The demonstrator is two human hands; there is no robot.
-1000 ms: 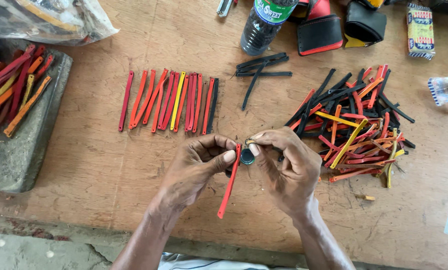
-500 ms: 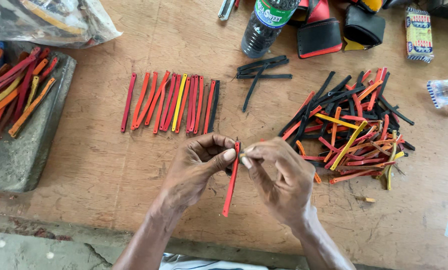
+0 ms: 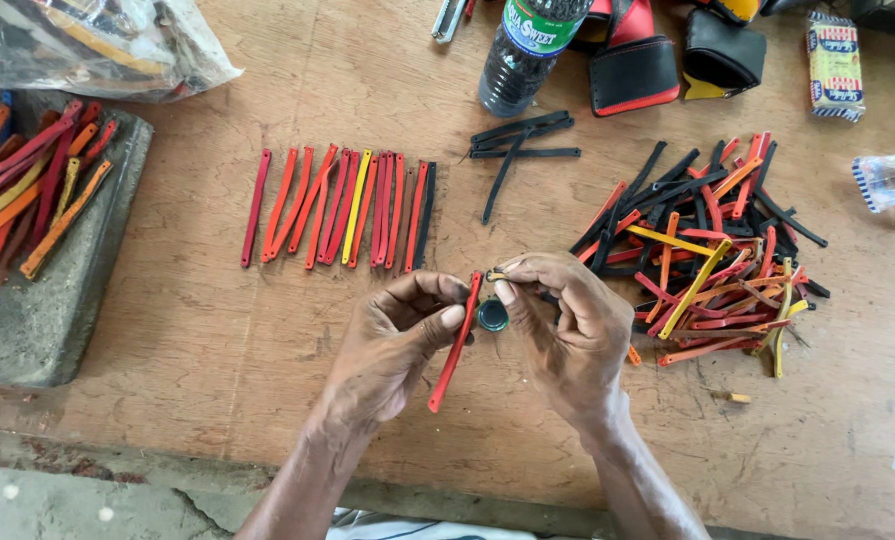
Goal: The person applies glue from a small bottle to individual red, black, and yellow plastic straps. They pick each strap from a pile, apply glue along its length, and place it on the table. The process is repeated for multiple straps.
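Left hand (image 3: 393, 345) closed on red strip (image 3: 457, 342), thumb and forefinger pinching it a little above its middle; strip held nearly upright, slightly tilted, lower end hanging free above the bench (image 3: 218, 330); right hand (image 3: 568, 330) closed at the strip's top end, thumb and forefinger pinched on a small metal piece (image 3: 495, 274) there; exact contact between piece and strip too small to tell; small round dark cap (image 3: 493, 316) between the two hands, just beside the strip, whether held or resting on the bench not discernible. Row of strips (image 3: 343, 205) laid side by side on the bench beyond the left hand, mostly red and orange, one yellow, one black at the right end; loose heap of strips (image 3: 708, 260) in black, red, orange and yellow just beyond and to the right of the right hand; few black strips (image 3: 518, 150) crossed over one another between row and heap, farther back. Grey stone slab (image 3: 48, 300) at the left edge, carrying more red, orange and yellow strips; clear plastic bag (image 3: 98, 45) beyond it. Dark plastic bottle (image 3: 528, 50) at the top centre; black and red pouches (image 3: 668, 60) beside it; small printed packet (image 3: 835, 62) near the top right corner.
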